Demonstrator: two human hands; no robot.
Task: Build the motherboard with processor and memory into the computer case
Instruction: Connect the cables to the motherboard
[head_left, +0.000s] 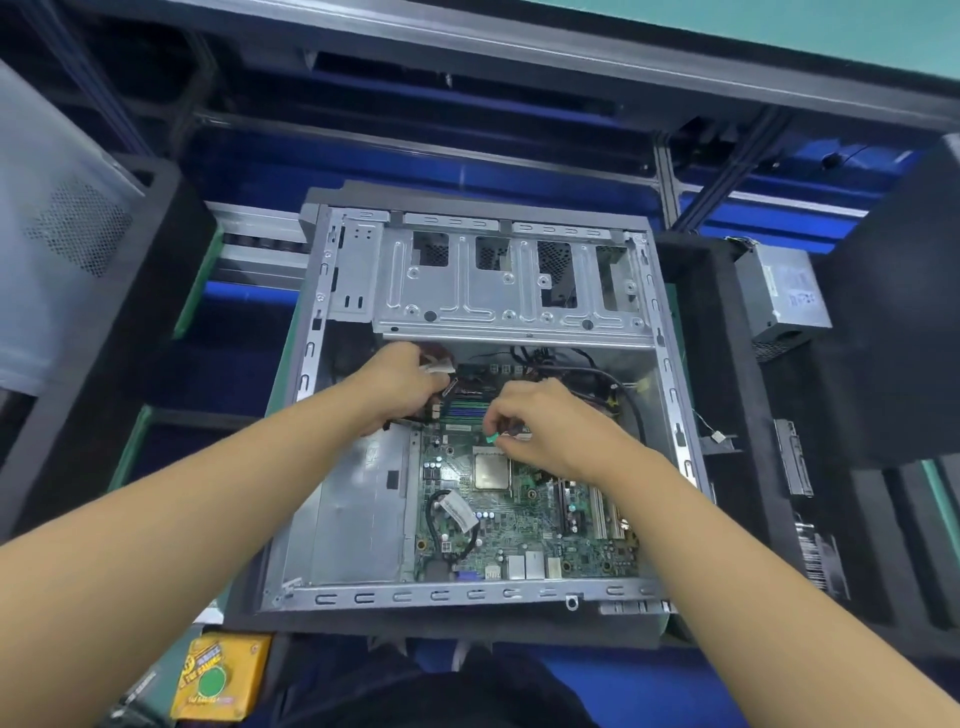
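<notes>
An open metal computer case (488, 593) lies flat in front of me. Inside it sits the green motherboard (524, 540) with the square processor (491, 472) in its socket. The memory slots (465, 408) lie at the board's far end, between my hands. My left hand (402, 382) is closed around a bundle of cables with a white connector at the case's far left. My right hand (540, 421) pinches a small green-tipped part just above the processor; what the part is cannot be told.
A silver drive cage (511, 291) spans the far half of the case. Black cables (597, 379) loop at its far right. A grey power supply (782, 299) rests on black foam at right. A yellow box with a green button (218, 680) sits near left.
</notes>
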